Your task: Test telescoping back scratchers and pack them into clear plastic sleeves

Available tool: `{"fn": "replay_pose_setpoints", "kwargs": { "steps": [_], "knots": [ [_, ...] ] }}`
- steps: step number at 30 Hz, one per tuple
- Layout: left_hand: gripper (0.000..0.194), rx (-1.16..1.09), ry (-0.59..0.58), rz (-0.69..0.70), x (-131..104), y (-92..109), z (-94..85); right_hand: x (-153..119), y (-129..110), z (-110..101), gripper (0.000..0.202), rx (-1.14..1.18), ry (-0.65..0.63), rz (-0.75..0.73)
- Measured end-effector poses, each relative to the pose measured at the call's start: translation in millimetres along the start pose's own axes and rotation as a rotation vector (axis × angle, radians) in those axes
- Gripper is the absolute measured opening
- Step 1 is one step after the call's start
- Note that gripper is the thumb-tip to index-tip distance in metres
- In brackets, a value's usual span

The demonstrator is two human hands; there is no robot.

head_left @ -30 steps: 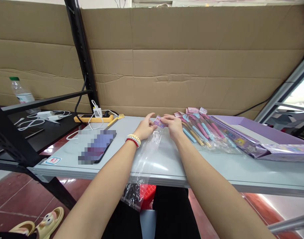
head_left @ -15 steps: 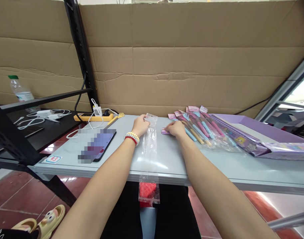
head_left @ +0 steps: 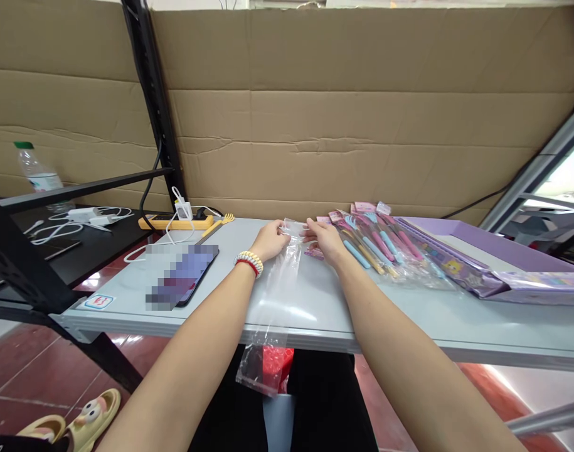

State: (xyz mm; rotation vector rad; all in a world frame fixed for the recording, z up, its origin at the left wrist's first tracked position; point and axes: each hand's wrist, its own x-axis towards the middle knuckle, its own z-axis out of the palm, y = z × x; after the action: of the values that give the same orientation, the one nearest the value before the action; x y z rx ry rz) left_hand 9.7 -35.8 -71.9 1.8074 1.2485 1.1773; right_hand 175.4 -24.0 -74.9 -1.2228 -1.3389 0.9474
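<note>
A long clear plastic bag [head_left: 284,282] lies across the grey table [head_left: 221,317], its lower end hanging past the front edge. My left hand [head_left: 269,240] pinches the bag's top at the left side. From the right, my right hand [head_left: 325,242] grips the other side of the same top end. Just under that hand, a small pink-purple card [head_left: 313,252] rests on the tabletop, partly covered. Right of it lie several bagged forks [head_left: 381,242] with blue, pink and gold handles and pink header cards.
A purple open box [head_left: 484,276] stands at the right. On the left lie a phone [head_left: 192,276], a yellow fork [head_left: 214,228] and a yellow power strip [head_left: 174,222]. Cardboard [head_left: 315,119] closes off the back. Something red [head_left: 277,364] shows below the table edge.
My right hand has left the small card and moved left onto the bag's top. The bag's upper end shifted slightly right, while its hanging end swung left.
</note>
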Motion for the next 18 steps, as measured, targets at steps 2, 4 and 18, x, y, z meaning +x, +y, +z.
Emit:
{"fn": "replay_pose_setpoints", "kwargs": {
  "steps": [2, 4, 18],
  "knots": [
    [0.031, -0.049, -0.014, 0.001, 0.0, 0.6, 0.0, -2.7, -3.6, 2.5, 0.044, 0.138, -0.105, 0.035],
    [0.030, -0.095, -0.016, -0.009, -0.6, 2.6, -0.2, -4.6, -4.1, 4.0, 0.050, 0.180, -0.155, 0.014],
    [0.004, 0.075, 0.789, -0.156, 8.8, -0.9, -19.2, -23.1, -18.1, 9.3, 0.080, -0.210, -0.281, 0.000]
  ]
}}
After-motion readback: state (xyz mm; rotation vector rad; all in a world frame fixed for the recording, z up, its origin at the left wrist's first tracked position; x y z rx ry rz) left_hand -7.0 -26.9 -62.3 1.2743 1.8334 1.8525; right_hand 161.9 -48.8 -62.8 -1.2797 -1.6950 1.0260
